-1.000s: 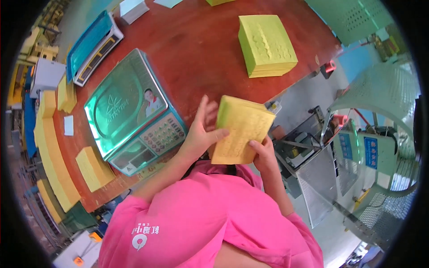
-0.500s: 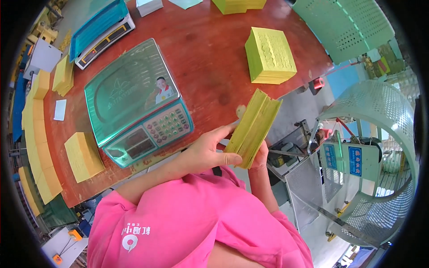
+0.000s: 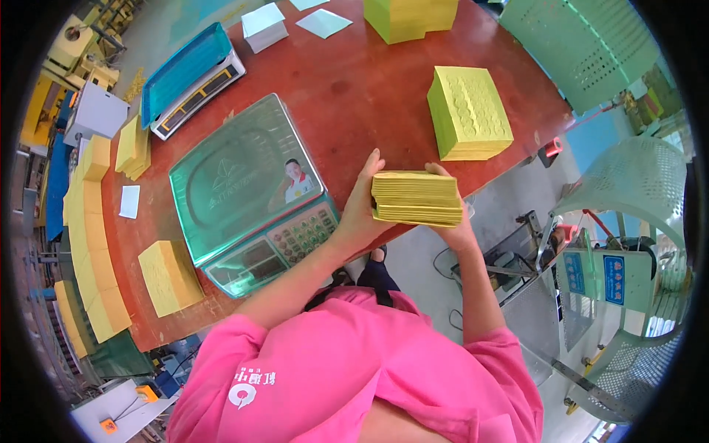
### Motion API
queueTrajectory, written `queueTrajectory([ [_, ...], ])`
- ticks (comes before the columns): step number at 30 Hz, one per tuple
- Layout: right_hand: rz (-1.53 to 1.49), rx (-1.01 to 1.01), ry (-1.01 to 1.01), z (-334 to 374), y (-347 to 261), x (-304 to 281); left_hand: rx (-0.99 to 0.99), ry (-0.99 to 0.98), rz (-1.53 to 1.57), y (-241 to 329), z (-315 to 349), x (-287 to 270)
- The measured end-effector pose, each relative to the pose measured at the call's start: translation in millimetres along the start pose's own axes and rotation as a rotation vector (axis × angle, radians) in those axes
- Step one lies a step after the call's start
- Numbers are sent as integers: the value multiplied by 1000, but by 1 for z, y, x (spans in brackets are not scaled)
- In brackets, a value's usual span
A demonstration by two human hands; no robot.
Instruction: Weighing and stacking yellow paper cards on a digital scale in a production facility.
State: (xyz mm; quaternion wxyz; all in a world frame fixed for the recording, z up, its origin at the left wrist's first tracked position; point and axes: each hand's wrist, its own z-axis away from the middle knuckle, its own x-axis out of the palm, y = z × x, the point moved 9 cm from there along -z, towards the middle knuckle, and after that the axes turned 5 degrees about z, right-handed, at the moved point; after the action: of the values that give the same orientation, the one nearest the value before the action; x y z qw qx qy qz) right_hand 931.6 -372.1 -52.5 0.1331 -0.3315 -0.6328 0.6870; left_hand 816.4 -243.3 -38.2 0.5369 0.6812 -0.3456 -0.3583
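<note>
A bundle of yellow paper [image 3: 416,199] is being held just over the near edge of the desk [image 3: 336,77], with its layered side facing up. The left hand [image 3: 359,213] is pressing on its left end and the right hand [image 3: 459,230] on its right end, so the grip is pinching this one bundle between both hands. If the pressure is becoming weak or uneven, the layers could be slipping apart, and because the near edge is lying so close, some could be falling to the floor. Around it, two scales are standing: a green scale [image 3: 244,177] beside the near edge, and a blue-tray scale [image 3: 188,74] toward the far left. One yellow block [image 3: 469,111] is resting near the right corner, one yellow stack [image 3: 170,277] near the left near corner, and one thin yellow pile [image 3: 133,150] near the left edge. Along that edge a row of yellow stacks [image 3: 92,244] is running, which I am not managing to count exactly. One white stack [image 3: 264,29] is sitting at the far edge.
</note>
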Motion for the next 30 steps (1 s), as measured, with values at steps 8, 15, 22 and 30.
queueTrajectory([
  [8,-110,153,178,-17,17,3,147,36,-259,-23,-20,15],
  [15,-242,139,178,-9,20,-7,-236,-46,382,-24,-20,12],
  [22,-334,218,131,-14,31,-7,-268,-83,356,-29,-16,7],
  [30,-52,92,105,-6,9,-20,-426,-59,243,-31,-9,-4],
])
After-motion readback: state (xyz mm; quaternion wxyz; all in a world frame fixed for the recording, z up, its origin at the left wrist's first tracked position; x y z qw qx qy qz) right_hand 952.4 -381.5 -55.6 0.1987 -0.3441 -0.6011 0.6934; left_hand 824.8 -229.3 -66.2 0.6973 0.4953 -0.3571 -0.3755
